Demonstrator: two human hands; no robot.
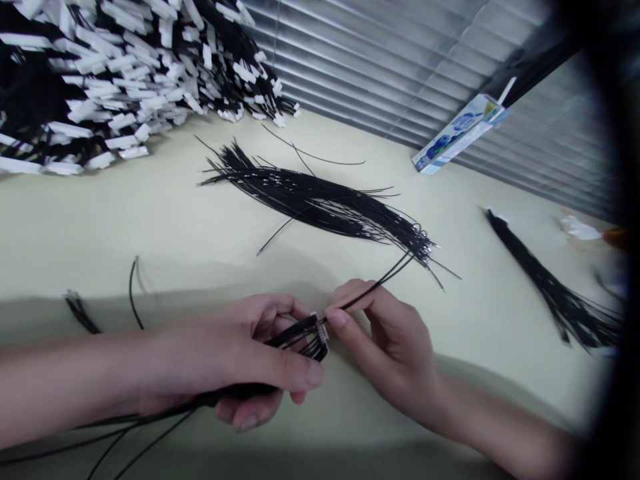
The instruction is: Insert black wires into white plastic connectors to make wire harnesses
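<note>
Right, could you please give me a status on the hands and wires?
Left hand shut on wired connector. Right hand pinches single black wire at it. Loose wire pile lies on table beyond, clear of both hands.

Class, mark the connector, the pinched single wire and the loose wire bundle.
connector (321, 331): head view, its pale end face.
single wire (385, 277): head view, free stretch past the pinch.
wire bundle (320, 199): head view, middle of the strands.

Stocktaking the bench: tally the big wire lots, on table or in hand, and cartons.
Loose black wire bundles: 2
Heap of black wires with white connectors: 1
Black wire bunch with connector, in left hand: 1
Blue-white cardboard carton: 1
Total: 5
</note>
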